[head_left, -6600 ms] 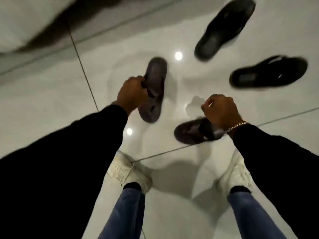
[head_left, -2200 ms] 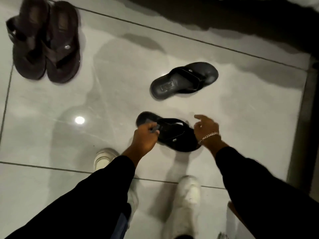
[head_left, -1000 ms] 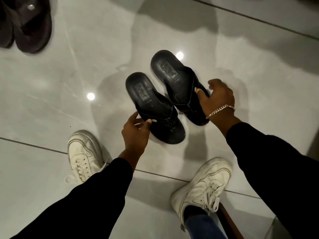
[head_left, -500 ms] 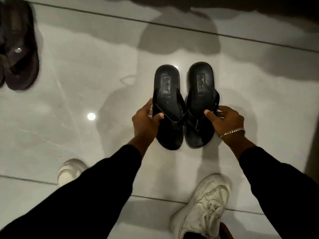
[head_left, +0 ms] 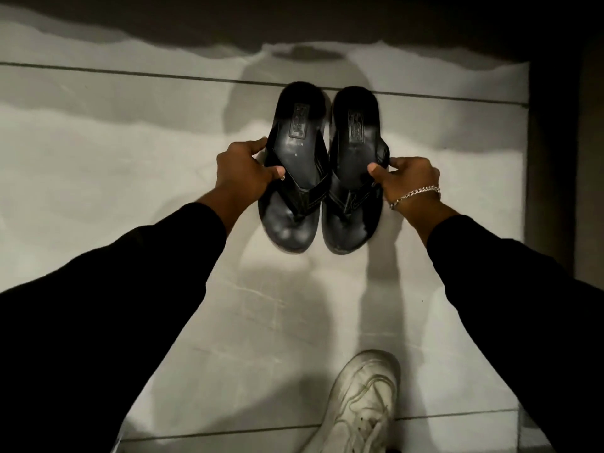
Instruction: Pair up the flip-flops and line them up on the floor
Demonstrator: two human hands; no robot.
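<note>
Head view: both black flip-flops (head_left: 322, 171) lie parallel, toes toward the person.

Glossy pale tiled floor (head_left: 137, 178) with dark grout lines (head_left: 130, 72), deep shadow along far and right edges.

Only 1 view is given, from a camera worn on the person's head. It looks forward and steeply down at the floor (head_left: 98, 197), nearly straight down at the near edge, where a sneaker (head_left: 359, 407) shows at the bottom. Both sleeves reach in from the lower corners, and the hands, left (head_left: 243, 173) and right (head_left: 408, 178), sit a little above the frame's middle, at arm's length from the lens. The flip-flops (head_left: 295, 178) lie just beyond, heels pointing away. The wide angle bows the tile joints. Dark shadow fills the top and right edges.
</note>
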